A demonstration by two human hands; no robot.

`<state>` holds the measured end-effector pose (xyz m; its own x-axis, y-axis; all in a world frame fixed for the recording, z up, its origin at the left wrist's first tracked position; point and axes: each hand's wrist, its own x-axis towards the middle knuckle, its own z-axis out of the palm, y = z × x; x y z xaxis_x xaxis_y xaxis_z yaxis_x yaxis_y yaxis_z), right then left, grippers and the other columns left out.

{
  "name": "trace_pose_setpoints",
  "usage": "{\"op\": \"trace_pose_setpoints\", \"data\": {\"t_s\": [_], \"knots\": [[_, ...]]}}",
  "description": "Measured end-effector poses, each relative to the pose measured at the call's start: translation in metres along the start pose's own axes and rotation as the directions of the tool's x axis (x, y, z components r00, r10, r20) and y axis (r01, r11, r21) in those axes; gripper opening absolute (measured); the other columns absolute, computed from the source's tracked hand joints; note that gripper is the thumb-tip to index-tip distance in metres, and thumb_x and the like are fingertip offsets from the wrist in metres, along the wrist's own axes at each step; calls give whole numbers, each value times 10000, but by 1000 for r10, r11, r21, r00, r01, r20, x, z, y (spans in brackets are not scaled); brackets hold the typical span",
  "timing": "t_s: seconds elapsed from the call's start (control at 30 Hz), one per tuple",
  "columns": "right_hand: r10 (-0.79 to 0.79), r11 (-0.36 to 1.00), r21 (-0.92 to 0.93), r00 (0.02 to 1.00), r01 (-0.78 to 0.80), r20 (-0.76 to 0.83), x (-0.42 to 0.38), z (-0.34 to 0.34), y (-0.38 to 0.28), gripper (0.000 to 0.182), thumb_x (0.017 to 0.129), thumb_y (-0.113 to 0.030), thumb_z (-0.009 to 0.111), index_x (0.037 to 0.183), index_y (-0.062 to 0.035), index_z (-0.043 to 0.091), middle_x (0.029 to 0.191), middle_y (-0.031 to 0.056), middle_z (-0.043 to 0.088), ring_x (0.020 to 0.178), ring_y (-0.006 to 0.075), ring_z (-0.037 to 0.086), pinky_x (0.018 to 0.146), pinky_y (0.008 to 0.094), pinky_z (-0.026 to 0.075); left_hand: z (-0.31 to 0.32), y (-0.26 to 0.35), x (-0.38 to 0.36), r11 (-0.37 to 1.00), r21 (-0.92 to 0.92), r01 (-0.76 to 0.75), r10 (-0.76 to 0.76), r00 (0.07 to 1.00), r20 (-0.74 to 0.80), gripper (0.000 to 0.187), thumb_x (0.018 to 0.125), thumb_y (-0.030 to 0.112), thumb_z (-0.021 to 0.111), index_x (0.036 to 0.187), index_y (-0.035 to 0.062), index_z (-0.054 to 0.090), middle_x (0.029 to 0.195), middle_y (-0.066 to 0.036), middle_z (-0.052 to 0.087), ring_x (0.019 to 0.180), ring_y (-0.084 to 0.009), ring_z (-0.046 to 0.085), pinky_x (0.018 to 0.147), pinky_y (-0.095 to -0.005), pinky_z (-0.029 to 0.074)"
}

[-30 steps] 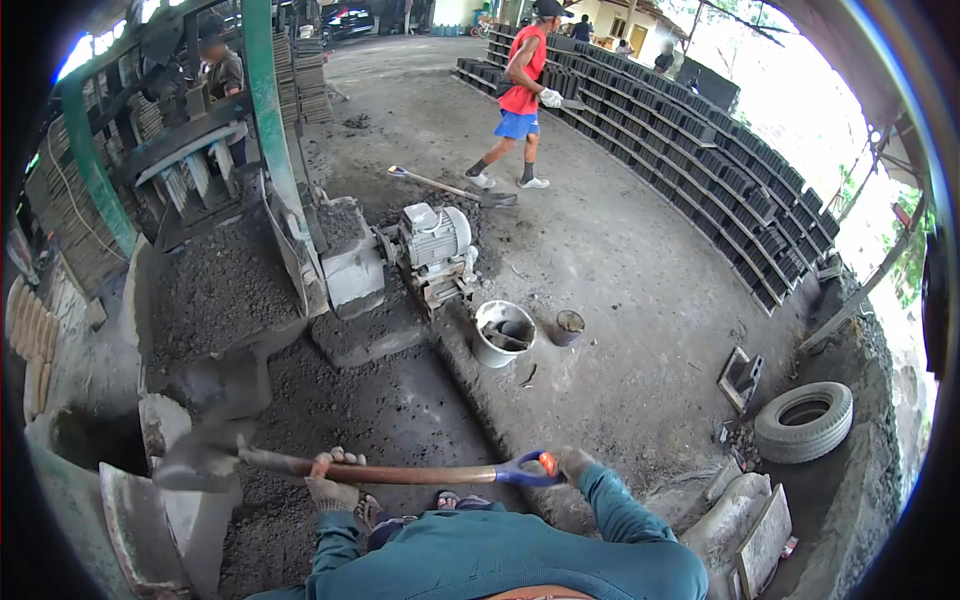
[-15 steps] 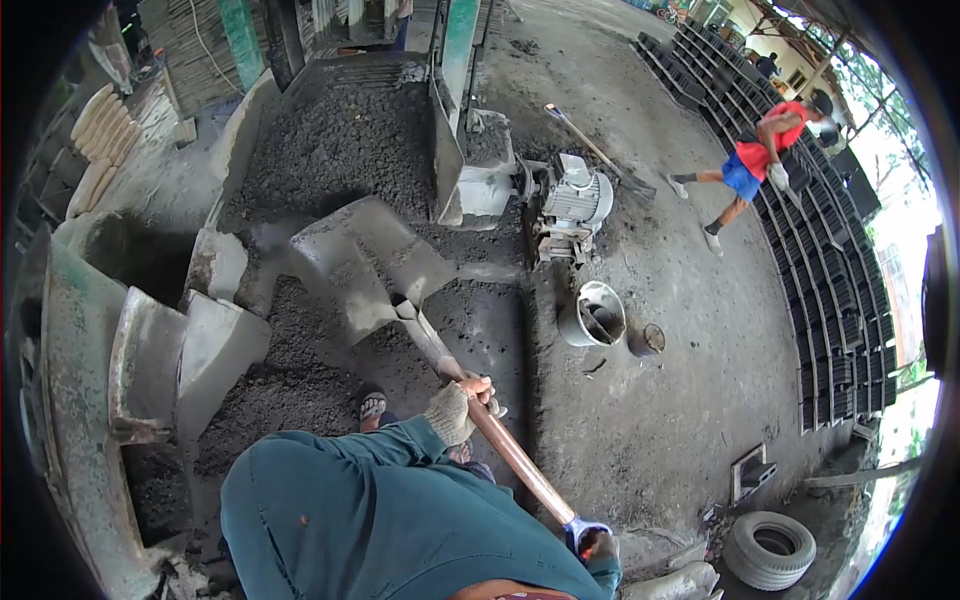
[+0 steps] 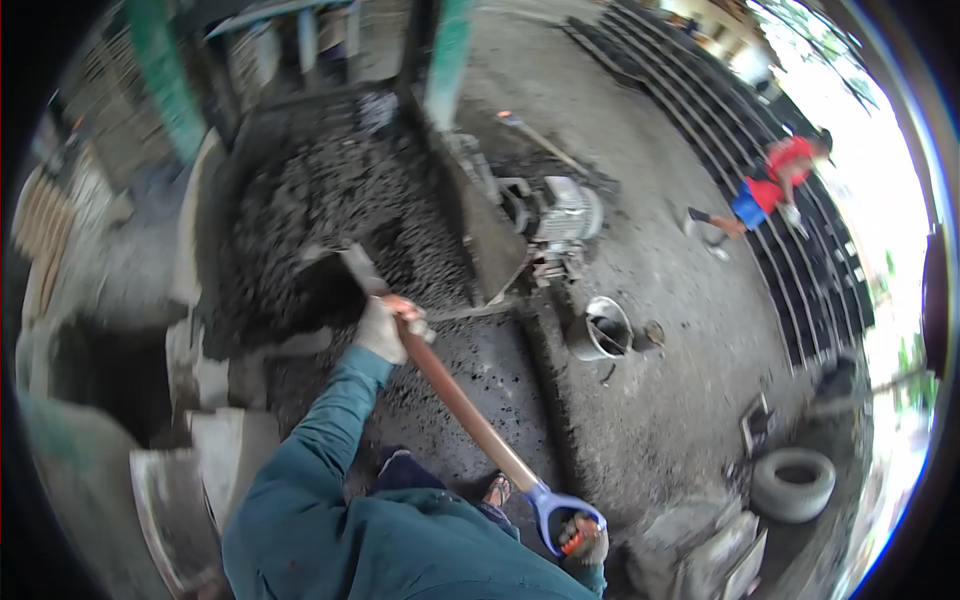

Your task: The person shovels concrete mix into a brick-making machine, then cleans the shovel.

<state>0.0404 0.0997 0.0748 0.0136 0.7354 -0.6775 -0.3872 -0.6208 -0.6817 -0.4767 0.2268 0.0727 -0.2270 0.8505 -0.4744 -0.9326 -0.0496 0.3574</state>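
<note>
I hold a shovel with a reddish-brown shaft and a blue D-shaped grip. My left hand, in a pale glove with fingertips showing, is closed round the shaft close to the blade. At the lower right, my right hand is wrapped round the crossbar of the blue grip. The blade is blurred and partly dark, pushed into the front of a heap of dark, crumbly mix. That heap lies in a walled bay with a metal side plate on its right.
Right of the bay stands an electric motor, with a white bucket nearer me. A tyre lies at lower right. A person in a red shirt is beside long racks of dark blocks. Another shovel lies behind the motor.
The shovel has swung forward, its blade going from above the floor into the heap. My left arm has stretched out with it. The person in red has moved closer to the racks.
</note>
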Motion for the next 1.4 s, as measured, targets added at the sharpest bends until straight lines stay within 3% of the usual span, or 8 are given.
{"op": "trace_pose_setpoints", "data": {"t_s": [0.13, 0.23, 0.3, 0.5, 0.67, 0.9, 1.27, 1.4], "knots": [[-143, 986, 103, 983, 131, 116, -35, 135, 8, 200, 879, -103, 629, 1042, -23, 543, 783, 104, 607, 657, 237, 610, 595, 373, 532, 11, 87, 42, 979, 102, -177, 178, 984, 9, 135, 737, 101, 581, 701, 114, 452, 600, -27, 450, 483, -209, 450, 509, -416, 408], [-291, 895, -205, 866, 397, 406, -50, 163, -2, 289, 918, -229, 656, 1100, -25, 561, 878, 83, 644, 729, 159, 615, 654, 303, 521, 23, 130, 64, 946, 115, -302, 317, 937, -146, 242, 828, 204, 625, 692, 120, 443, 637, -29, 471, 542, -185, 464, 547, -353, 422], [-288, 885, -225, 858, 408, 425, -69, 156, -28, 260, 871, -172, 673, 1062, -20, 583, 857, 84, 647, 745, 166, 612, 663, 300, 515, 28, 128, 45, 927, 161, -338, 334, 941, 48, 239, 867, 219, 619, 733, 133, 441, 636, -9, 470, 562, -174, 470, 559, -348, 427], [-391, 919, -3, 915, 393, 96, -55, -33, -73, 238, 704, -55, 662, 928, 14, 625, 757, 105, 633, 606, 244, 615, 567, 377, 524, 77, -41, -67, 1000, -12, -11, 12, 995, 104, 227, 892, 182, 554, 695, 133, 455, 606, 11, 461, 495, -158, 435, 646, -384, 426], [-397, 909, -257, 869, 328, -295, -41, -217, -19, 170, 690, 15, 614, 855, 20, 654, 747, 99, 640, 614, 216, 619, 556, 349, 518, 72, -177, -130, 974, 28, 225, -224, 938, 265, 166, 799, 121, 613, 660, 111, 523, 643, -41, 502, 593, -227, 528, 769, -472, 474], [-310, 944, -251, 834, 214, -456, -102, -278, 11, 188, 693, 22, 610, 876, 22, 657, 748, 89, 640, 614, 208, 618, 554, 349, 522, 25, -250, -157, 895, 6, 446, -441, 882, 168, 104, 766, 47, 602, 672, 60, 560, 695, -106, 552, 684, -279, 582, 907, -538, 457], [-410, 909, 53, 910, 413, -62, -37, 83, 47, 225, 740, 9, 684, 941, -3, 586, 778, 74, 598, 651, 193, 607, 582, 331, 522, 20, 39, 77, 993, 112, 26, -40, 992, 122, 146, 643, 82, 588, 602, 69, 448, 614, -108, 472, 501, -264, 481, 537, -449, 451], [-729, 484, -390, 608, 783, 316, -84, 167, -3, 172, 907, -218, 614, 914, -50, 578, 758, 34, 581, 651, 162, 565, 603, 299, 461, 49, 91, 94, 943, 192, -273, 272, 962, 30, 134, 802, 146, 593, 772, 104, 469, 649, -61, 469, 530, -220, 504, 572, -416, 502]]}}
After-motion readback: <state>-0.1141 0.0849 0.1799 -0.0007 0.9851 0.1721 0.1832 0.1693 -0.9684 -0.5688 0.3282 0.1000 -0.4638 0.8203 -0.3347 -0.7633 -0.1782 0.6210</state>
